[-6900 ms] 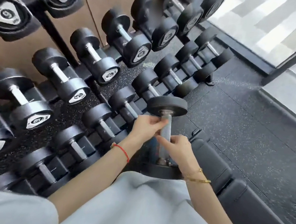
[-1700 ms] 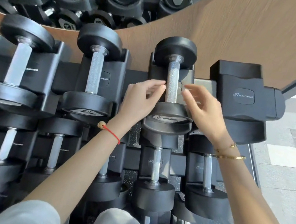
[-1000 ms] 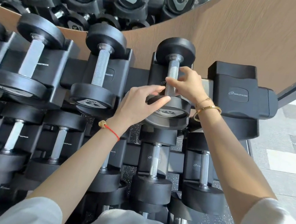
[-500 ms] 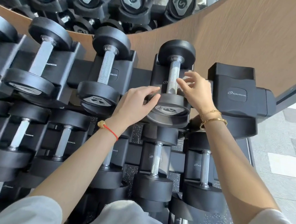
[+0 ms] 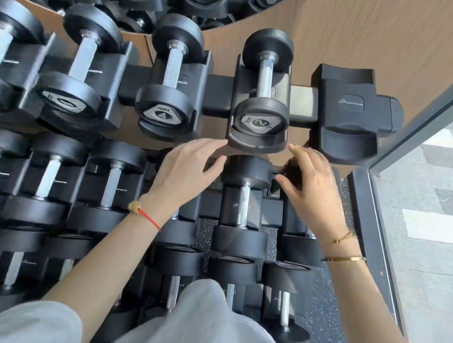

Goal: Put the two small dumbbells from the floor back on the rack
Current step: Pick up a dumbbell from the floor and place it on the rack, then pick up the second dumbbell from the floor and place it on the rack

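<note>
A small black dumbbell (image 5: 264, 89) with a steel handle and a "2" on its end cap lies in a cradle on the top row of the rack (image 5: 302, 106). To its right one cradle (image 5: 351, 113) stands bare. My left hand (image 5: 187, 171) hovers just below and left of the dumbbell's near end, fingers apart, holding nothing. My right hand (image 5: 310, 189) is below and right of it, also open and empty. Neither hand touches the dumbbell. No dumbbell on the floor is in view.
Larger dumbbells fill the top row to the left, one marked "4" (image 5: 170, 83). Lower rows (image 5: 242, 217) hold more dumbbells under my hands. A wood panel and a mirror stand behind the rack. A glass wall with a dark frame (image 5: 436, 99) runs along the right.
Both hands have let go of the small dumbbell and drawn back toward me, below the top row. The dumbbell stays resting in its cradle.
</note>
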